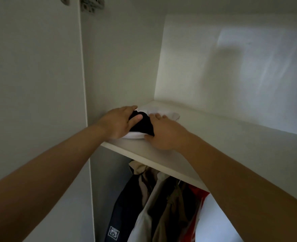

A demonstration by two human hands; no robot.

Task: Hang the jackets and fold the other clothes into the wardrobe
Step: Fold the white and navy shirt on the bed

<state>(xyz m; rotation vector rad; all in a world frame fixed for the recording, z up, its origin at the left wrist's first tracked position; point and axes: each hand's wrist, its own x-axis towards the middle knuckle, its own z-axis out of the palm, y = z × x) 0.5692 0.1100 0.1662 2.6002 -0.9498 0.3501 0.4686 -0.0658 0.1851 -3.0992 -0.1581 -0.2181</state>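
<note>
A small black folded garment (143, 125) lies on top of folded white clothes (168, 114) at the left end of the wardrobe's upper shelf (161, 159). My left hand (118, 122) grips the black garment's left side, thumb on top. My right hand (165, 132) holds its right side, fingers over the white pile. Below the shelf hang several jackets: a dark navy one (125, 203), a white one (144, 219), beige ones (172, 212) and a red one (199, 194).
The wardrobe's left side wall (119, 58) stands close beside the pile. The open door (34, 84) with its hinge (91, 4) is at the far left. The shelf runs on to the right toward the back wall (240, 75).
</note>
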